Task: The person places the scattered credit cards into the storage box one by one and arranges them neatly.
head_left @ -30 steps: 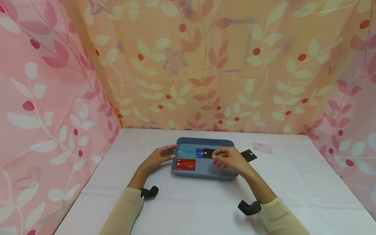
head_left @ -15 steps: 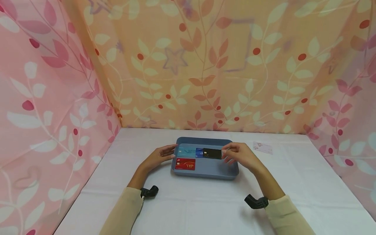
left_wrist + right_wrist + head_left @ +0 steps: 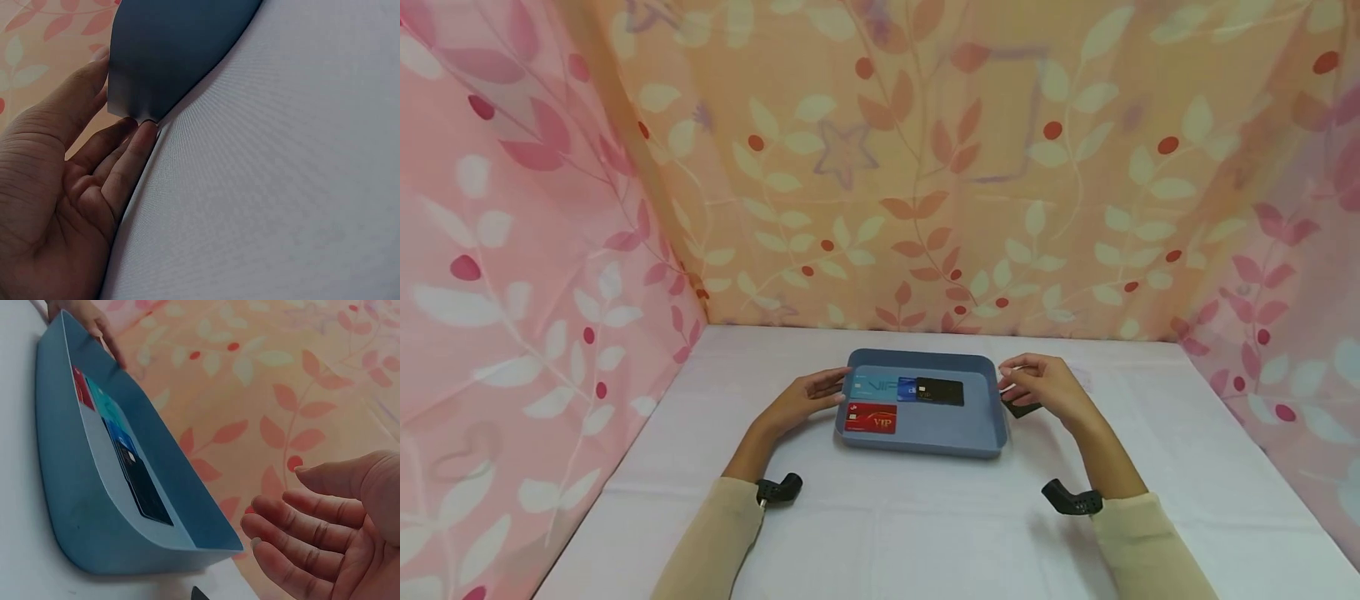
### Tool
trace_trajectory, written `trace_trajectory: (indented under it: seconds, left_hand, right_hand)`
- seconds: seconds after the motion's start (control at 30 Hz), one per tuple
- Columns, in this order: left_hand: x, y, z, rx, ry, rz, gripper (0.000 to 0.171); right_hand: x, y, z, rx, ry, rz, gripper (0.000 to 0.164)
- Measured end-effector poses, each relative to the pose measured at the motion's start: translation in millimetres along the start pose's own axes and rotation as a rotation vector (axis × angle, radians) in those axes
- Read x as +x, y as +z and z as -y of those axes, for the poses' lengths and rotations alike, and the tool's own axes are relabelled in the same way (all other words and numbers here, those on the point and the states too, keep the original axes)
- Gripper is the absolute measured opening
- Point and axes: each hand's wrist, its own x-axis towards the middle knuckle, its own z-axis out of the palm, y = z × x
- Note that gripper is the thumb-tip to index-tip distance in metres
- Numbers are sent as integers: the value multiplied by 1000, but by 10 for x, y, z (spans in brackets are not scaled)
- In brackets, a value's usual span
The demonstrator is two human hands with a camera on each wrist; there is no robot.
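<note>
The blue-grey tray lies on the white cloth. My left hand rests its fingertips against the tray's left end; in the left wrist view, fingers touch the tray wall. Inside, a teal VIP card, a blue card and a black VIP card form an overlapping upper row. Below them is a red VIP card. My right hand is past the tray's right end, fingers loosely bent and holding nothing, over another black card, partly hidden on the cloth.
A pale patterned card lies behind my right hand, mostly covered by it. White cloth spreads around the tray. Flowered curtains rise at the table's back and on both sides.
My right hand has let go of the black VIP card in the upper row and moved right, out of the tray, over the black card on the cloth. The left hand has stayed put.
</note>
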Motion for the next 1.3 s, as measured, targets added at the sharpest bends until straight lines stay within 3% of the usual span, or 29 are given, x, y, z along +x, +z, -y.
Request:
trace_trajectory:
  seconds: [0.4, 0.73, 1.07, 1.3]
  left_hand:
    - [-5, -14, -6, -8, 13, 1, 59]
    - [3, -12, -5, 1, 16, 3, 59]
    - [-19, -4, -22, -15, 12, 12, 59]
    - [-12, 0, -7, -8, 10, 5, 59]
  right_hand:
    - [27, -218, -189, -36, 9, -98, 37]
    - [48, -309, -372, -159, 38, -184, 34]
    - [86, -293, -565, -476, 23, -316, 35]
    - [89, -224, -605, -561, 97, -343, 52]
